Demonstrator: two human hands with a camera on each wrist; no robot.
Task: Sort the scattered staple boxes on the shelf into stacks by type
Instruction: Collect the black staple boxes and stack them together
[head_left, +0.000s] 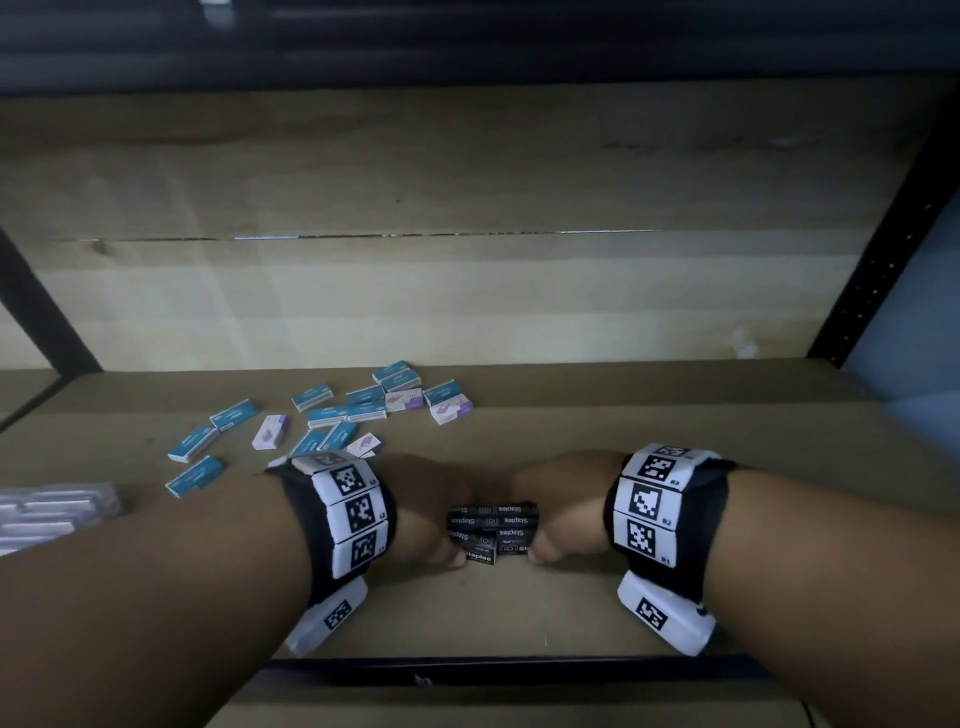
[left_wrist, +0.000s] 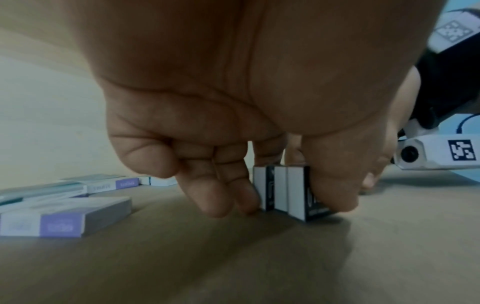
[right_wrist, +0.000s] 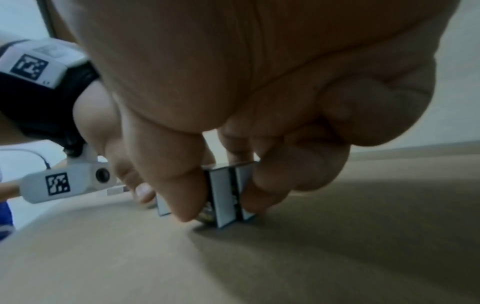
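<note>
Several black staple boxes (head_left: 492, 530) stand on edge in a tight row near the shelf's front. My left hand (head_left: 431, 514) grips the row's left end, thumb and fingers pinching it (left_wrist: 283, 191). My right hand (head_left: 556, 512) grips the right end the same way, thumb on the near side and fingers behind the black boxes (right_wrist: 226, 195). Blue staple boxes (head_left: 332, 410) and white-and-purple staple boxes (head_left: 451, 408) lie scattered flat behind my left hand; one purple box (left_wrist: 64, 218) lies close to that hand.
The brown shelf board (head_left: 675, 426) stretches to the right of my hands. A clear plastic pack (head_left: 47, 514) lies at the left edge. Black uprights (head_left: 883, 249) frame the shelf, and a black rail (head_left: 519, 670) runs along its front.
</note>
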